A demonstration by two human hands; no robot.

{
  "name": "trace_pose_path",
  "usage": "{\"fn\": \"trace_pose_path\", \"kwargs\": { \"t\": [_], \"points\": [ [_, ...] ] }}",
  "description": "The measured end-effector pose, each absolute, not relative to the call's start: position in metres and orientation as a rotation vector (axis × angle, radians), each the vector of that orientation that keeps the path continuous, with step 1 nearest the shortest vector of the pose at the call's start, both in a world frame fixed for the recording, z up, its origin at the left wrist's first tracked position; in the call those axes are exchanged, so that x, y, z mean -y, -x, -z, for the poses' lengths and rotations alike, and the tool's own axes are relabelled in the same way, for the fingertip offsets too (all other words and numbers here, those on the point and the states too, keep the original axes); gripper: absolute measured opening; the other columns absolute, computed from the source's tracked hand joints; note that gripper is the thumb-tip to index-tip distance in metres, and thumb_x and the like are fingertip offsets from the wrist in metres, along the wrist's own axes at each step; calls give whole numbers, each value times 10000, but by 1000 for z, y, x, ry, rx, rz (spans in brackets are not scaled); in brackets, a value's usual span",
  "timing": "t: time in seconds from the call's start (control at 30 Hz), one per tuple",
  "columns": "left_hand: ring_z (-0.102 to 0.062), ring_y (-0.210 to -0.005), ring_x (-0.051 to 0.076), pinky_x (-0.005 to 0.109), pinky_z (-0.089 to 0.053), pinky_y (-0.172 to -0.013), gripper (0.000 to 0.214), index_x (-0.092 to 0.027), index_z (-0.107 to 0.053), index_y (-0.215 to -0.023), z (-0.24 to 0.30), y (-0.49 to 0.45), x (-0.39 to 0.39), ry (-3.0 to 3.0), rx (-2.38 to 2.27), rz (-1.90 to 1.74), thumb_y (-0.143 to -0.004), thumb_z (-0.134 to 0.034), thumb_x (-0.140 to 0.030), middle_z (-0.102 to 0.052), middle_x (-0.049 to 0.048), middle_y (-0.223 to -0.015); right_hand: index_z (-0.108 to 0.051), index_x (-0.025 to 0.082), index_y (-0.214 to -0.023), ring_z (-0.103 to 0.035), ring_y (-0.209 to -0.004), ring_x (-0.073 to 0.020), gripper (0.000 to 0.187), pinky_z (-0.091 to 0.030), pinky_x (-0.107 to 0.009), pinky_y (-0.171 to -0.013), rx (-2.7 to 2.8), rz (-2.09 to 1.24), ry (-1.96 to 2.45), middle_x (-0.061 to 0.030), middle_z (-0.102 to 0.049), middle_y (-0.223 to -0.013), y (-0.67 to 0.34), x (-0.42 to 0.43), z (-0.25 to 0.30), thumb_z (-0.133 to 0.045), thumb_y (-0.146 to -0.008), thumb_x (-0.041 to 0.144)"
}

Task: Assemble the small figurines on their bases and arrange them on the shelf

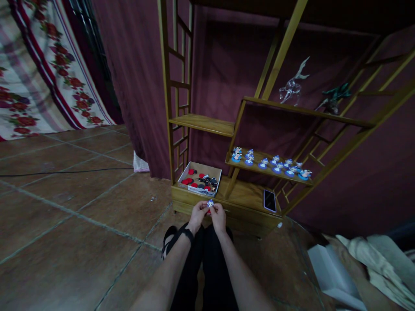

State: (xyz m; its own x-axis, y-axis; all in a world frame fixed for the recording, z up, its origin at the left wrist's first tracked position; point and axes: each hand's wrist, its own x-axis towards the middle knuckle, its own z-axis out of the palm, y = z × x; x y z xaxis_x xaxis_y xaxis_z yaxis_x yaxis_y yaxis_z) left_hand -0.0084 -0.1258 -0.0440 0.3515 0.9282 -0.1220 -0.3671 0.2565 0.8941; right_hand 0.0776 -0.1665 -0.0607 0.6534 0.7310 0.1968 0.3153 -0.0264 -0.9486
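My left hand [198, 214] and my right hand [218, 215] meet in front of my knees, fingers pinched together on one small blue-and-white figurine [210, 203] with something red under it. Just beyond my hands a shallow cardboard box [194, 187] with several red and black pieces rests on the bottom board of a wooden shelf unit [241, 194]. A row of several matching blue-and-white figurines [272, 163] stands on the low slanted shelf to the right of the box.
A dark phone [269, 200] lies on the bottom board right of the box. A clear glass deer [292, 88] and a dark green ornament [335, 98] stand on a higher shelf. Tiled floor lies left; white foam and cloth [356, 263] are at lower right.
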Motion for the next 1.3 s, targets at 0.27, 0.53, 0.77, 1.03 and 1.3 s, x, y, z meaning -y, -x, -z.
{"fn": "trace_pose_path", "kwargs": {
  "t": [0.27,0.53,0.77,1.03,1.3],
  "points": [
    [-602,-626,128,219,-471,-564,264,-143,-619,-771,46,8,124,-901,-765,-988,-530,-727,-143,-659,40,-705,-570,219,-809,-618,-616,-161,144,-483,-275,-613,860,-468,1608,13,-663,-737,-79,162,70,-524,-701,302],
    [-608,-638,132,241,-487,-602,247,-140,-644,-782,42,8,125,-876,-768,-962,-556,-728,-190,-670,54,-746,-588,220,-832,-612,-711,-173,168,-482,-280,-652,867,-421,1615,1,-663,-794,-80,164,66,-499,-720,307],
    [-617,-654,138,266,-501,-642,240,-138,-657,-799,41,9,124,-858,-732,-939,-589,-720,-237,-678,65,-771,-594,252,-835,-611,-727,-173,174,-478,-274,-649,840,-405,1616,18,-667,-788,-76,169,55,-448,-759,309],
    [-627,-671,141,242,-484,-622,373,-151,-644,-843,45,10,116,-887,-715,-914,-501,-773,-225,-688,55,-781,-582,251,-808,-619,-712,-172,122,-464,-271,-679,851,-383,1646,22,-661,-745,-72,167,48,-498,-763,327],
    [-633,-656,151,241,-477,-614,435,-147,-645,-837,40,11,115,-892,-723,-865,-433,-798,-198,-697,63,-780,-587,244,-804,-608,-717,-173,120,-456,-259,-645,862,-396,1648,22,-647,-746,-72,167,44,-551,-729,330]
  ]
}}
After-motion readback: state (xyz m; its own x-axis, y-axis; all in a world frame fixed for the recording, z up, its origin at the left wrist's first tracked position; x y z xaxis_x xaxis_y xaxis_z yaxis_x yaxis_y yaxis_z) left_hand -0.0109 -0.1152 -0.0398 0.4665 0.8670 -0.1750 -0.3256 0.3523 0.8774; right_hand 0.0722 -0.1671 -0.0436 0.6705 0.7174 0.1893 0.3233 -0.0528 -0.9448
